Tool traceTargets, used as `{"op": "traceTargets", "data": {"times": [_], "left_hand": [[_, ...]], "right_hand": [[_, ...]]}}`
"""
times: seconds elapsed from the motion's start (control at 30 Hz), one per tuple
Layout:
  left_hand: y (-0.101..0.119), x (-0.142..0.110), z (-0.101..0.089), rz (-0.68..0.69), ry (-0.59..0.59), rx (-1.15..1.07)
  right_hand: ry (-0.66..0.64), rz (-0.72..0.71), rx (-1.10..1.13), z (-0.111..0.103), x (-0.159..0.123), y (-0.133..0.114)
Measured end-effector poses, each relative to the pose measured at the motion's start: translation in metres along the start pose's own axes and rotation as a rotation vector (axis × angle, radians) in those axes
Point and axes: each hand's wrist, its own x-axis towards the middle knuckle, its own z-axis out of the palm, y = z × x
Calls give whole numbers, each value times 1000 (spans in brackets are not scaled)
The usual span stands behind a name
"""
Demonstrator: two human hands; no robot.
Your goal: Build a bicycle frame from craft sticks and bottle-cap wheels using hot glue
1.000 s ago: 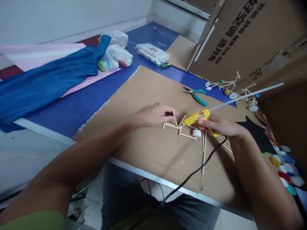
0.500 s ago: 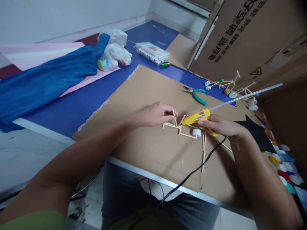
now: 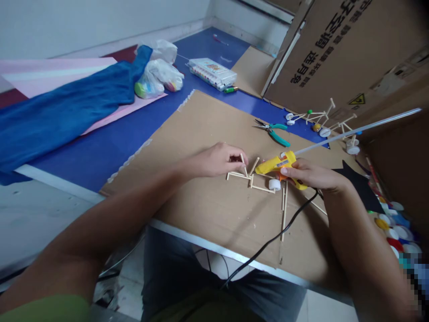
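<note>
Glue gun (image 3: pixel 275 163) has swung slightly in the closed right grip (image 3: pixel 311 175); left grip (image 3: pixel 214 161) pinches an upright stick (image 3: pixel 244 169) on the stick frame (image 3: pixel 263 189).

An olive-green short sleeve (image 3: pixel 43 309) wraps the upper arm at the near left edge. The shirt front (image 3: pixel 208 308), of the same cloth but darker in shadow, shows at the near edge in the middle. Dark grey shorts or trousers (image 3: pixel 167 264) cover the thighs just beyond it, their fabric matte and softly creased. Both forearms are bare, as are the left hand (image 3: pixel 212 161) and the right hand (image 3: pixel 313 176).
</note>
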Motion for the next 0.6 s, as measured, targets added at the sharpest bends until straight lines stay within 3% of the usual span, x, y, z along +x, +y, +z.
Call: {"op": "traceTargets", "data": {"times": [0.4, 0.6], "left_hand": [[-1, 0, 1, 2, -18, 23], [3, 0, -1, 4, -28, 57]], "right_hand": [[64, 55, 11, -1, -19, 1], [143, 41, -55, 16, -43, -10]]}}
